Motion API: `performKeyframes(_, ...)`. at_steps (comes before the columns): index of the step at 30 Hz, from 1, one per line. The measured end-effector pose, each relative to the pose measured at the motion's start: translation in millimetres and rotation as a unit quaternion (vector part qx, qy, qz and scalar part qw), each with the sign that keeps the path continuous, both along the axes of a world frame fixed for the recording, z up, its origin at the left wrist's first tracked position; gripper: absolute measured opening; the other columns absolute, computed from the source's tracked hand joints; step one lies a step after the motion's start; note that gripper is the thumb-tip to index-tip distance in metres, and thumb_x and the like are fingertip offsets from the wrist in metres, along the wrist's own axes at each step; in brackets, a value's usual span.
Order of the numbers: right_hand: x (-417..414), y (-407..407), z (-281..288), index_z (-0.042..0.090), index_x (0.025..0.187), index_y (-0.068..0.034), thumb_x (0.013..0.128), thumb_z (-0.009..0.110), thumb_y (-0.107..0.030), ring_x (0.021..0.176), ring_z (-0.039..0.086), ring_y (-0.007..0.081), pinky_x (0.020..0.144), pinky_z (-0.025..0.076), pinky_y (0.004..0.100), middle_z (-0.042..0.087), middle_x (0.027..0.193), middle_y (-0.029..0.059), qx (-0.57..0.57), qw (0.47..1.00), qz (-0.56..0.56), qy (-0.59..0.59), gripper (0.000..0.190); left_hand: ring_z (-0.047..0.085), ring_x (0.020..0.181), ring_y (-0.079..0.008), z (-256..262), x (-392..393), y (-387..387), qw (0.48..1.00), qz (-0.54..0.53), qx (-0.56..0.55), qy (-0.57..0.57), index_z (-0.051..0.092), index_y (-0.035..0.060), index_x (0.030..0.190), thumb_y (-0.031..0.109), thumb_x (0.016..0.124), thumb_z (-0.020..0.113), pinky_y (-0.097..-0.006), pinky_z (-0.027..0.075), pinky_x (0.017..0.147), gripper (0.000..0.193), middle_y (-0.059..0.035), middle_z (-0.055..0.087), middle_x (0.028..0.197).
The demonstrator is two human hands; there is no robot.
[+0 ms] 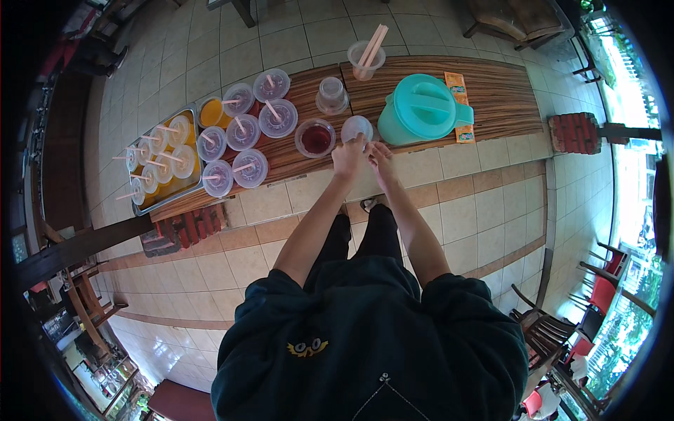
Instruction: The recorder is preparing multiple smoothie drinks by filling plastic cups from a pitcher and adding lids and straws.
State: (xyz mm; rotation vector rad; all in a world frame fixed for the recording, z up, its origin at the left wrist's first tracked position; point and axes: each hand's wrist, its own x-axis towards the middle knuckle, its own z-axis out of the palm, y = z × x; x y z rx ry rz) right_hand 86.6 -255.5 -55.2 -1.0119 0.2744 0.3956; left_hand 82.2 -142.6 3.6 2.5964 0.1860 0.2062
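My left hand (347, 159) grips a translucent round plastic piece (356, 127), a lid or a stack of lids, at the table's near edge. Close by on its right, my right hand (381, 161) has curled fingers near the piece's rim; whether they pinch anything is too small to tell. Left of my hands stands an uncovered plastic cup of dark red drink (316, 139). Behind it are clear, upturned-looking stacked cups (332, 96). A turquoise lidded pitcher (418, 109) stands to the right of my hands.
Several lidded cups with straws (250, 167) crowd the left of the wood-grain table (500, 100). Beyond them, a metal tray (197, 178) holds yellow drinks (182, 161). A cup of straws (367, 59) stands at the back. Orange sachets (460, 108) lie right of the pitcher.
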Motion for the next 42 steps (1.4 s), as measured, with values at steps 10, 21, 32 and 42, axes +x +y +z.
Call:
performKeyframes(10, 0.9, 2.5, 8.1, 0.059, 0.092, -0.008, 0.084, 0.058, -0.02, 0.074, 0.056, 0.0079, 0.063, 0.043, 0.0212, 0.06, 0.086, -0.0003, -0.101, 0.993, -0.049, 0.019, 0.014, 0.061, 0.051, -0.0263, 18.0, 2.2, 0.8, 1.0, -0.01, -0.013, -0.018, 0.056, 0.0137, 0.081, 0.025, 0.073, 0.063, -0.0366, 0.047, 0.043, 0.015, -0.0086, 0.059, 0.056)
performKeyframes(21, -12.0, 27.0, 14.0, 0.046, 0.115, -0.003, 0.086, 0.056, -0.02, 0.094, 0.049, 0.0224, 0.07, 0.047, 0.028, 0.046, 0.11, 0.0136, -0.36, 0.901, -0.109, -0.218, 0.034, 0.063, 0.064, -0.0282, 14.4, 3.9, 7.3, 0.997, 0.018, -0.052, 0.057, 0.061, 0.0136, 0.082, 0.025, 0.077, 0.061, -0.038, 0.049, 0.053, 0.013, -0.0096, 0.063, 0.067)
performKeyframes(32, 2.1, 18.7, 3.7, 0.064, 0.089, -0.011, 0.076, 0.065, -0.016, 0.104, 0.049, 0.0286, 0.085, 0.041, 0.0353, 0.051, 0.108, 0.0142, -0.414, 0.875, -0.077, -0.24, 0.015, 0.062, 0.071, -0.0291, 29.7, 5.5, 9.2, 0.993, 0.028, -0.081, 0.078, 0.061, 0.0132, 0.083, 0.026, 0.077, 0.06, -0.0406, 0.049, 0.058, 0.014, -0.0103, 0.063, 0.074)
performKeyframes(42, 4.6, 25.1, -0.9, 0.063, 0.09, -0.006, 0.077, 0.065, -0.015, 0.078, 0.055, 0.0184, 0.069, 0.047, 0.0288, 0.057, 0.089, 0.0074, -0.297, 0.942, -0.092, -0.128, 0.017, 0.063, 0.071, -0.0299, 35.3, 5.7, 11.1, 0.996, 0.013, -0.056, 0.061, 0.058, 0.012, 0.083, 0.024, 0.078, 0.059, -0.0409, 0.05, 0.056, 0.013, -0.0099, 0.063, 0.079)
